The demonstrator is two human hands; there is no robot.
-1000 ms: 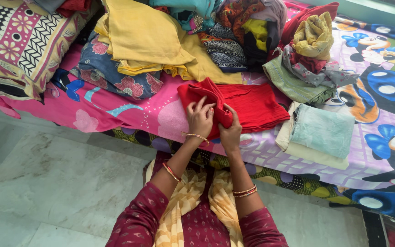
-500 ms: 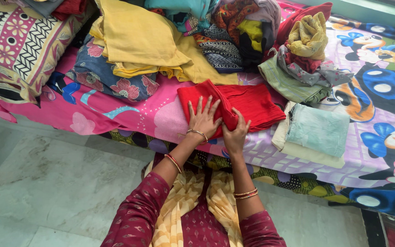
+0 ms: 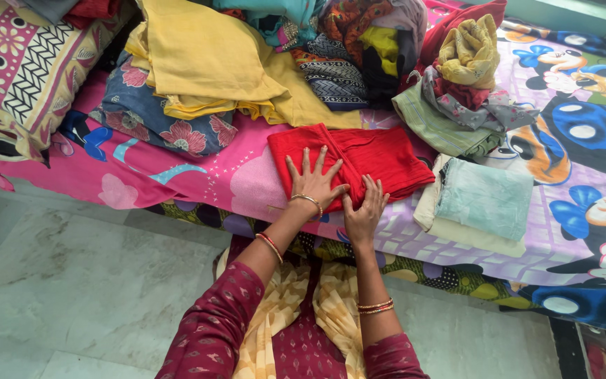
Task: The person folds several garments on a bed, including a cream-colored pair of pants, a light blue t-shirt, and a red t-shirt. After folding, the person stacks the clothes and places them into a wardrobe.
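From up here I see my left hand (image 3: 311, 181) lying flat, fingers spread wide, on the near left part of the red folded cloth (image 3: 380, 156), which sits on the bed (image 3: 198, 184) near its front edge. My right hand (image 3: 363, 208) rests just beside it, palm down on the cloth's near edge, fingers loosely open; neither grip pinches or lifts any fabric that I can see. The cloth's long axis runs left to right across the bed, stretching away to the right of both hands, so most of it lies beyond and right of the right hand, which is the nearer one to that free end. A pale green folded cloth (image 3: 487, 198) lies just beside it to the right, a yellow garment (image 3: 205, 60) behind.
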